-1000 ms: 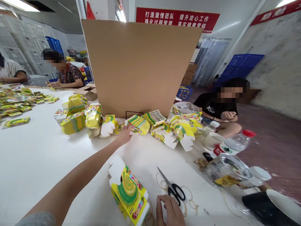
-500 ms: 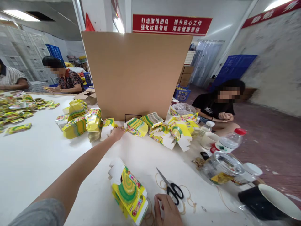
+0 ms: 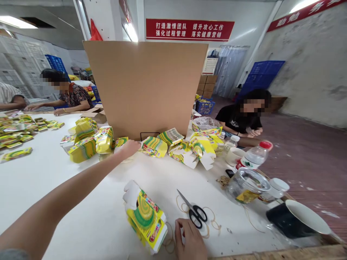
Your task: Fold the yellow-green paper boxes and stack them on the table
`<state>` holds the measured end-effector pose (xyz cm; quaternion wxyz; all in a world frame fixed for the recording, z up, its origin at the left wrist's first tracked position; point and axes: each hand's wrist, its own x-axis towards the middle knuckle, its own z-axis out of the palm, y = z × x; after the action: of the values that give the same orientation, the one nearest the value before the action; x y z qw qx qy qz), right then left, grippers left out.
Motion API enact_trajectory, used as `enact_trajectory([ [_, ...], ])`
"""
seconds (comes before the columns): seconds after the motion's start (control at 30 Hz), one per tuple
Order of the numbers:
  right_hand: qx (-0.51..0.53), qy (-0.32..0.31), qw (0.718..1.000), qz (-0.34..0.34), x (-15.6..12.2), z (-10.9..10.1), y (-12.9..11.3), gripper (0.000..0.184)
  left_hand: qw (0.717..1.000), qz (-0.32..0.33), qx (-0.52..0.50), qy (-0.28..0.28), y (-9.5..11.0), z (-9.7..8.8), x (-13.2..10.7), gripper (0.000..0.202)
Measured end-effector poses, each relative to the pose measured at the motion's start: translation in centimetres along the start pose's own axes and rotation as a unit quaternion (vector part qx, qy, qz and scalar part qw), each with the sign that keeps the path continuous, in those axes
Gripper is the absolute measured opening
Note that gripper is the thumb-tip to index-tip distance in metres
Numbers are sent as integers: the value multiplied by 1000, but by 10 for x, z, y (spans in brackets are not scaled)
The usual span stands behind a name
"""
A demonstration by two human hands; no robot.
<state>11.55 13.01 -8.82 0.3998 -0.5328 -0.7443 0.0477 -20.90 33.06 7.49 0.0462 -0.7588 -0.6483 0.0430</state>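
Observation:
My left hand [image 3: 130, 147] is stretched far across the white table [image 3: 40, 180] and rests against a small stack of yellow-green flat cartons [image 3: 120, 141]. Only its back shows, so its fingers are hidden. At the bottom edge my right hand [image 3: 189, 240] lies on the table with fingers stretched out. Its fingertips rest on loose rubber bands [image 3: 208, 225] just below black-handled scissors [image 3: 193, 213]. Left of that hand stands a bundle of yellow-green cartons [image 3: 145, 218].
A tall cardboard sheet [image 3: 146, 86] stands behind more carton bundles [image 3: 84, 144] [image 3: 200, 148]. At the right are a clear jar [image 3: 245, 186], a water bottle [image 3: 255, 156], a cup [image 3: 234, 155] and a dark bowl [image 3: 296, 222]. Other people sit at the far left [image 3: 70, 94] and right [image 3: 241, 121].
My left hand has slid left along the row of cartons, from the striped bundle in the middle to the small stack. My right hand has stayed by the scissors.

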Motion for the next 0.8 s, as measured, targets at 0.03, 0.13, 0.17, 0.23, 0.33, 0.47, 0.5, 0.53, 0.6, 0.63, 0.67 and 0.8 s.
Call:
enact_trajectory([
  [0.03,1,-7,1000,3,0,-1,-1,47,1000,-11,10,-12,-4,-8,-5,35],
  [0.13,4,-26,1000,12,2,-4,-3,47,999,-25,28,-37,-12,-26,-22,33],
  [0.17,6,-33,999,10,4,-6,-4,46,998,-29,32,-43,-12,-30,-28,33],
  [0.23,12,-47,999,-2,8,-11,-5,43,997,-39,39,-51,-12,-36,-39,33],
  [0.33,26,-76,997,-11,12,-19,-8,36,995,-66,46,-51,-13,-43,-51,34],
  [0.47,51,-121,991,38,14,-27,-15,31,993,-95,30,-55,-22,-51,-63,34],
  [0.5,60,-130,988,55,14,-28,-16,30,993,-100,22,-57,-25,-52,-67,34],
  [0.53,74,-138,985,74,15,-28,-16,29,993,-103,13,-59,-26,-52,-71,34],
  [0.6,128,-147,974,120,19,-27,-16,27,993,-105,-8,-60,-28,-47,-80,34],
  [0.63,160,-147,966,142,23,-26,-15,27,993,-106,-19,-58,-27,-43,-85,34],
  [0.67,190,-143,958,162,27,-24,-14,28,992,-106,-31,-55,-26,-38,-89,34],
  [0.8,249,-124,942,188,42,-23,-14,38,990,-101,-95,-10,-22,-20,-100,35],
])
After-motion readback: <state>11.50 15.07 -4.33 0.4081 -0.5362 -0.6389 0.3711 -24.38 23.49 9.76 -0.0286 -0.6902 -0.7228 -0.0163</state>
